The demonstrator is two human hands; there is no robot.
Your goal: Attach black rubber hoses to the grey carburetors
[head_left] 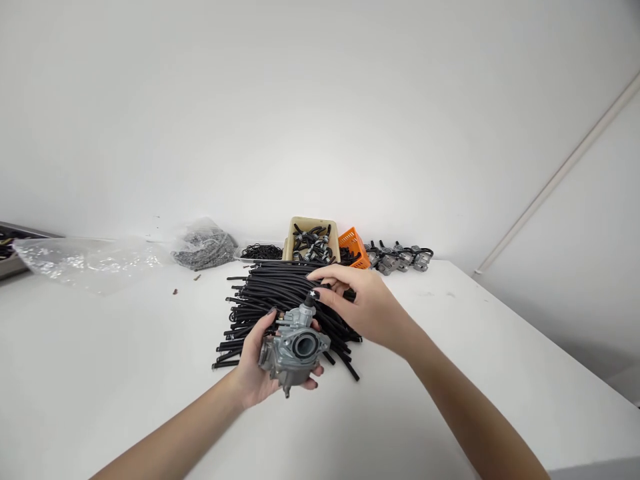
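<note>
One carburetor (290, 360) cradled in left hand (254, 375); right hand (367, 303) at its black cap (310, 300), cannot tell if pinching. Beyond grip: one cream bin (314, 221), one orange basket (351, 241); black hoses (275, 283), overlapped past counting.

The grey metal carburetor (291, 357) sits in the left hand (257, 375), above the table, its round bore facing the viewer, top tilted slightly rightward, spout pointing down. The right hand's (370, 303) thumb is at its black top (309, 301).
</note>
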